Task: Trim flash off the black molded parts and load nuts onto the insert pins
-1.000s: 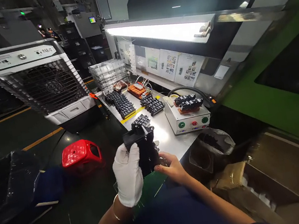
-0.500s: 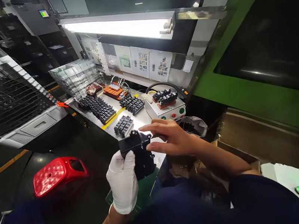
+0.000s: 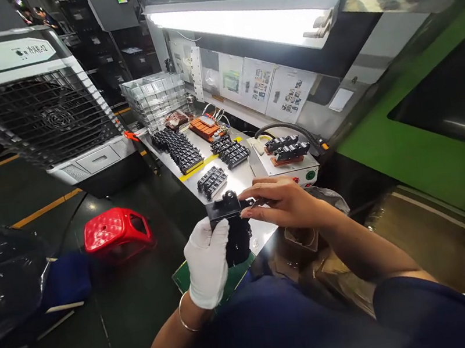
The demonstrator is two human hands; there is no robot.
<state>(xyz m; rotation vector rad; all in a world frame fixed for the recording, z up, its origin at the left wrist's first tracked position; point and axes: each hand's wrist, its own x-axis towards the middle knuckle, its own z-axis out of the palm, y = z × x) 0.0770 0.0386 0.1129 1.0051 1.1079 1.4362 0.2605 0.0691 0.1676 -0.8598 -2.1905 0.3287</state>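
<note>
My left hand (image 3: 206,263), in a white glove, grips a black molded plastic part (image 3: 237,238) in front of my body, its thumb lying on the near face. A round lug stands up from the part's top edge. My bare right hand (image 3: 283,201) is at the part's upper right corner, thumb and fingertips closing on a small black projection there. Whether that projection is a separate piece I cannot tell. Beyond my hands, a small group of black molded parts (image 3: 212,182) lies on the worktable (image 3: 193,185).
Farther back stand rows of black parts (image 3: 180,151), an orange fixture (image 3: 206,127) and stacked clear trays (image 3: 158,94). A white control box (image 3: 261,163) with black pieces on top is to the right. On the floor at left are a red stool (image 3: 111,228) and an air cooler (image 3: 102,159).
The view has swung left, so the scene sits farther right. My right thumb and fingers, apart beside the part earlier, have come together on its upper right corner. My left hand keeps its hold.
</note>
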